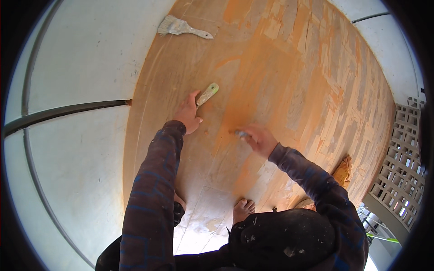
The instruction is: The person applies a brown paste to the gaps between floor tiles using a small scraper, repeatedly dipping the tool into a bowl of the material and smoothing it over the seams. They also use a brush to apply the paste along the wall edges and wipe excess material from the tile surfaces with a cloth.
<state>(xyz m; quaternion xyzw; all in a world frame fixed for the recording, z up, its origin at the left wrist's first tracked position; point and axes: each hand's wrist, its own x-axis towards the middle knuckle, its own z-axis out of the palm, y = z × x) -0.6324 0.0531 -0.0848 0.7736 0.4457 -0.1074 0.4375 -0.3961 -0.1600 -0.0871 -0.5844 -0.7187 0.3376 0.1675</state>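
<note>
My left hand [189, 113] is low over the wooden floor [199, 149], with its forefinger and thumb spread. Between them lies the near end of a scraper [208, 93], whose pale, green-tipped handle points away from me. The palm side is hidden, and so is the scraper's blade. My right hand [261, 141] is closed around a small grey-blue tool [241, 133], smeared by motion, so its kind is unclear. The tool's brownish tip is close to an orange filler streak [233, 113] on the boards.
A flat paintbrush [178, 27] with whitish bristles lies far left by the white wall [86, 54]. My bare foot [244, 208] rests on the floor. A crumpled tan-brown item [342, 172] is at the right, near a pierced block screen [400, 162].
</note>
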